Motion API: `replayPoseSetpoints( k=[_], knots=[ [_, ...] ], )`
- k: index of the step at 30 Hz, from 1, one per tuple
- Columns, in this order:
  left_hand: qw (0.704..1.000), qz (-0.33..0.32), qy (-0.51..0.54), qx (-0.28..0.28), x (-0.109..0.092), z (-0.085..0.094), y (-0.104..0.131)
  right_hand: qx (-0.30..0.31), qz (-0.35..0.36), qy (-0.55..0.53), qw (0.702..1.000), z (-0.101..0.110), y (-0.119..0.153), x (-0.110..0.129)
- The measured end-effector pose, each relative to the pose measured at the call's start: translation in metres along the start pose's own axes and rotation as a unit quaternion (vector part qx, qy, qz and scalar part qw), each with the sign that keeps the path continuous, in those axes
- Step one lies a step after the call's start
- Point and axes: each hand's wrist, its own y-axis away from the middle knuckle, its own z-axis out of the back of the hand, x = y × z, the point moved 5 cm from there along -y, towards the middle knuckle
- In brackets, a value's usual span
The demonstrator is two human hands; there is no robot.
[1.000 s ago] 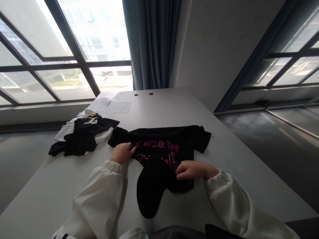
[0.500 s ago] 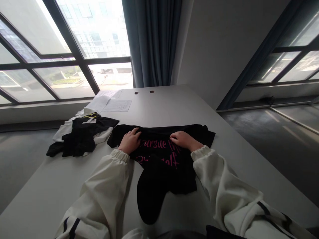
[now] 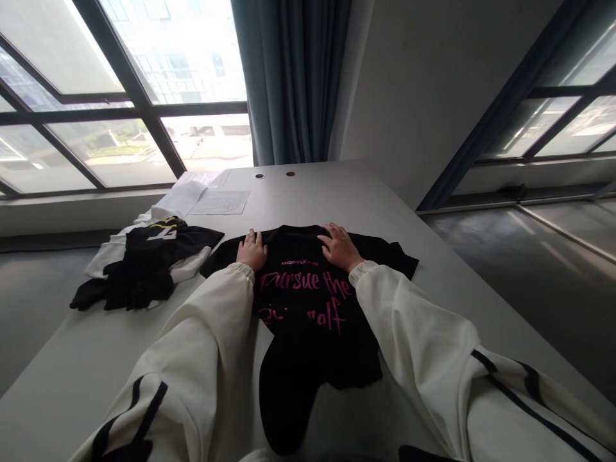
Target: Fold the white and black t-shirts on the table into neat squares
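A black T-shirt (image 3: 303,276) with pink lettering lies on the white table, its collar edge at the far side and both sleeves spread out. Its lower left part is folded up over some of the letters, and a black flap hangs toward me. My left hand (image 3: 252,251) rests on the shirt near the left shoulder, fingers spread and pointing away. On the right shoulder area lies my right hand (image 3: 339,247), its fingers apart and flat on the cloth. Neither hand grips anything.
A heap of black and white clothes (image 3: 147,260) lies at the table's left edge. Behind it are printed papers (image 3: 220,201). Two round holes mark the far part of the table (image 3: 327,192). Beyond stand a window and a blue curtain (image 3: 291,83).
The shirt's upper part has been opened out away from me, showing the collar and a small line of print. Both hands moved farther away and their fingers spread.
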Motion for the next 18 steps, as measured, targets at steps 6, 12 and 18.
replayPoseSetpoints(
  k=[6,12,18],
  knots=[
    [0.992,-0.115,0.03,-0.046,-0.011,0.001,0.01,0.052,-0.065,0.004,0.997,-0.017,0.007,-0.013],
    [0.994,-0.089,0.027,0.06,-0.011,-0.006,0.005,0.164,-0.135,0.003,0.977,-0.042,0.008,-0.03],
    [0.996,-0.006,0.038,0.082,-0.006,-0.005,0.003,0.214,-0.178,-0.009,0.96,-0.049,0.001,-0.041]
  ],
)
